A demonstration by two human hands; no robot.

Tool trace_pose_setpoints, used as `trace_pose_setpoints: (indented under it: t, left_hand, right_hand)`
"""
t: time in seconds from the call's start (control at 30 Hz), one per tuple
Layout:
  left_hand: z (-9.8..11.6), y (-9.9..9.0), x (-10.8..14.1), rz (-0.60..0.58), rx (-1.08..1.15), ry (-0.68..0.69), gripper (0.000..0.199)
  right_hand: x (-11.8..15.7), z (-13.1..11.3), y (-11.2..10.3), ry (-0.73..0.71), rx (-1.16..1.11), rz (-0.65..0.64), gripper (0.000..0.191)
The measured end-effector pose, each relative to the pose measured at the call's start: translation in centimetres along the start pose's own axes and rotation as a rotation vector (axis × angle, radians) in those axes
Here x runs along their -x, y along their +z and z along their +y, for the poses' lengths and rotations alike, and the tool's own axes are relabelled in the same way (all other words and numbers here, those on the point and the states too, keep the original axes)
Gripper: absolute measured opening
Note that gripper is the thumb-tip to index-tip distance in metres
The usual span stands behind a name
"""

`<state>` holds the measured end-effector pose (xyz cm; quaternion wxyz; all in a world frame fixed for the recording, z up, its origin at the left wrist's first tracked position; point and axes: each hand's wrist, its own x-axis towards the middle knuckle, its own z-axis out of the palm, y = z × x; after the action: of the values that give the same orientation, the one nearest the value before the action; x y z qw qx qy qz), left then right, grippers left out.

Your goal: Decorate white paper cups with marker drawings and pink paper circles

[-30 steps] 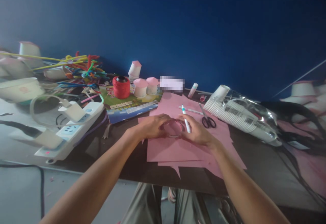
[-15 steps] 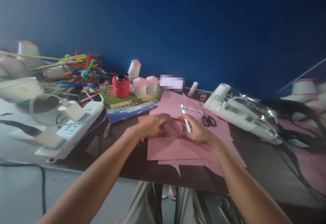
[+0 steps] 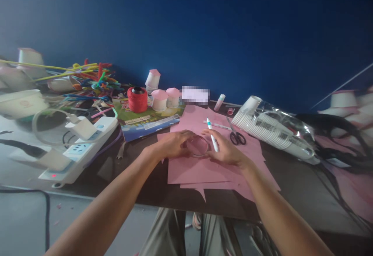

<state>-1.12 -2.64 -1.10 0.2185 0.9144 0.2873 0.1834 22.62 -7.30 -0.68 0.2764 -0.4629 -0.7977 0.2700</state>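
Note:
A clear round rim or ring (image 3: 197, 146) rests over pink paper (image 3: 192, 174), between my two hands. The fingers of my left hand (image 3: 174, 144) are wrapped round its left side. My right hand (image 3: 225, 149) grips its right side with thumb and fingers, and a white marker with a blue-green end (image 3: 213, 135) is held in the same hand, tilted upward. Black-handled scissors (image 3: 237, 138) lie on the paper just beyond my right hand. A thin white printed strip or pen (image 3: 221, 126) lies behind the marker.
Left are a power strip (image 3: 78, 151), pipe cleaners (image 3: 99, 78), red thread (image 3: 138, 100) and a colourful booklet (image 3: 148, 126). Pink-topped paper cups (image 3: 159, 101) and a glue stick (image 3: 219, 102) stand at the back. Right, bagged stacked cups (image 3: 268, 131) lie near black cables.
The camera view has shifted very slightly. Both hands keep their hold on the round rim, and the marker stays in my right hand.

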Motion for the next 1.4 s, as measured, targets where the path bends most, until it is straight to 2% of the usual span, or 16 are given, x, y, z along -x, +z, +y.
trace_pose_setpoints:
  t: [0.2, 0.4, 0.47, 0.57, 0.63, 0.9, 1.13, 1.3, 1.4]
  left_hand:
    - [-0.1, 0.4, 0.0, 0.021, -0.035, -0.052, 0.067]
    - [0.4, -0.1, -0.2, 0.035, -0.009, 0.012, 0.060]
    - [0.6, -0.8, -0.1, 0.098, 0.033, 0.030, 0.049]
    - [1.1, -2.1, 0.2, 0.263, 0.081, -0.049, 0.035]
    - [1.4, -2.6, 0.4, 0.292, 0.087, -0.091, 0.028]
    - [1.3, -0.8, 0.3, 0.162, -0.025, -0.009, 0.026]
    - [1.4, -1.3, 0.5, 0.051, -0.036, -0.056, 0.029]
    - [1.4, -0.6, 0.1, -0.031, -0.019, -0.028, 0.042]
    - [1.4, 0.0, 0.0, -0.052, -0.038, -0.059, 0.050]
  right_hand:
    - [-0.3, -0.6, 0.6, -0.076, 0.053, 0.041, 0.074]
    - [-0.8, -1.0, 1.6, -0.073, 0.192, 0.044, 0.074]
    - [-0.9, -1.1, 1.6, -0.067, 0.197, 0.047, 0.071]
    - [-1.0, -1.1, 1.5, -0.059, 0.202, 0.044, 0.064]
    - [-1.0, -1.0, 1.4, -0.061, 0.204, 0.043, 0.061]
    - [-1.1, -0.7, 1.5, -0.080, 0.180, 0.053, 0.060]
    - [-1.0, -1.2, 1.4, -0.079, 0.155, 0.046, 0.059]
    - [-1.0, -1.0, 1.4, -0.083, 0.170, 0.046, 0.060]
    - [-1.0, -0.9, 1.5, -0.081, 0.177, 0.049, 0.060]
